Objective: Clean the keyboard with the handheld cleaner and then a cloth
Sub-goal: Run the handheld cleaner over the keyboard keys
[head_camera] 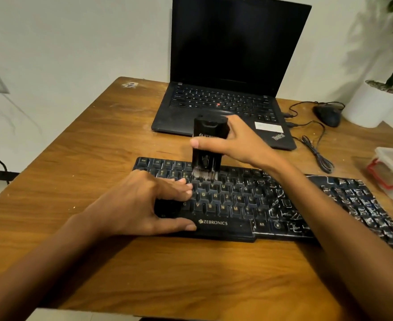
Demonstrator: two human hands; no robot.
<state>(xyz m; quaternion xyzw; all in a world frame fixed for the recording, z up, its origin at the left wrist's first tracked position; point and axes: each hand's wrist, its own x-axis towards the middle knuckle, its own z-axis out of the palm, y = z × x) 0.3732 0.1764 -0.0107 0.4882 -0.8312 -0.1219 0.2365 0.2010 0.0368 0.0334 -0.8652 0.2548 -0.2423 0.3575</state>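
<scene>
A black Zebronics keyboard [248, 200] lies across the wooden table; its right half is streaked with white dust. My right hand [237, 144] grips a black handheld cleaner [208, 144] held upright, its bristled tip touching the keys in the upper rows near the keyboard's middle. My left hand [140, 202] rests on the keyboard's left end, fingers spread over the keys and thumb along the front edge, holding it steady. No cloth is in view.
An open black laptop [225, 66] stands behind the keyboard. A black mouse [327, 114] with a coiled cable lies at the back right beside a white plant pot [373, 105]. A clear plastic box [392, 172] sits at the right edge of the table [98, 140].
</scene>
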